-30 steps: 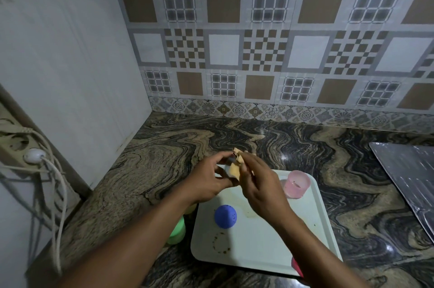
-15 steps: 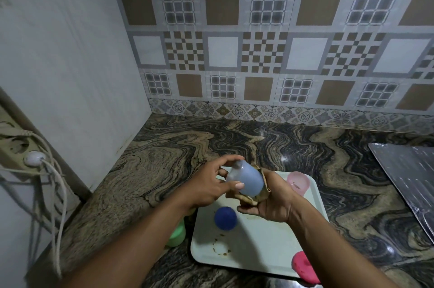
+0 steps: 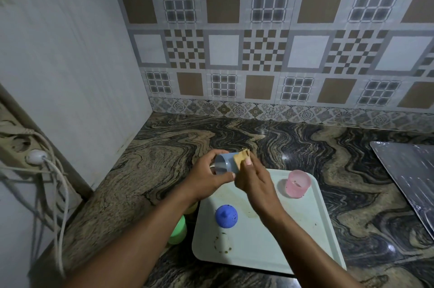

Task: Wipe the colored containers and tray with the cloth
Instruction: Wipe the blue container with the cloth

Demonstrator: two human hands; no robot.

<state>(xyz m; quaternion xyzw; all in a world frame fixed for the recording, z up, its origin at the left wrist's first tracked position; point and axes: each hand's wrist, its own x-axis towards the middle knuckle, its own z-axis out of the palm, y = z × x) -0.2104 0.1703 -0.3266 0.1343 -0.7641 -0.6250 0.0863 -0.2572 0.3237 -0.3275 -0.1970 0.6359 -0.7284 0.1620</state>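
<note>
While the left grip (image 3: 206, 177) curls fingers and thumb round a blue cup (image 3: 222, 165), the right grip (image 3: 254, 179) pinches a small tan cloth (image 3: 242, 158) and presses it against the cup's side. The cup lies tilted on its side in the air, its open mouth turned to the left, above the far left corner of the tray (image 3: 270, 250). The cloth is clamped between the right thumb and fingers, with a corner sticking up past the cup.

The pale tray rests on the marbled counter (image 3: 159, 170). A pink cup (image 3: 297, 183) stands upright near the tray's far right corner, well apart from the hands. A blue lid (image 3: 226, 216) with a small knob sits on the tray's left part, and nearer the front edge a ring-shaped stain (image 3: 222, 244) marks the surface.

Just beside the tray's left edge, a green container (image 3: 178, 229) stands on the counter, partly hidden by the left forearm. A shiny metal sheet (image 3: 411, 177) lies at the right, and a power strip (image 3: 21, 147) with a white plug hangs at the left.
</note>
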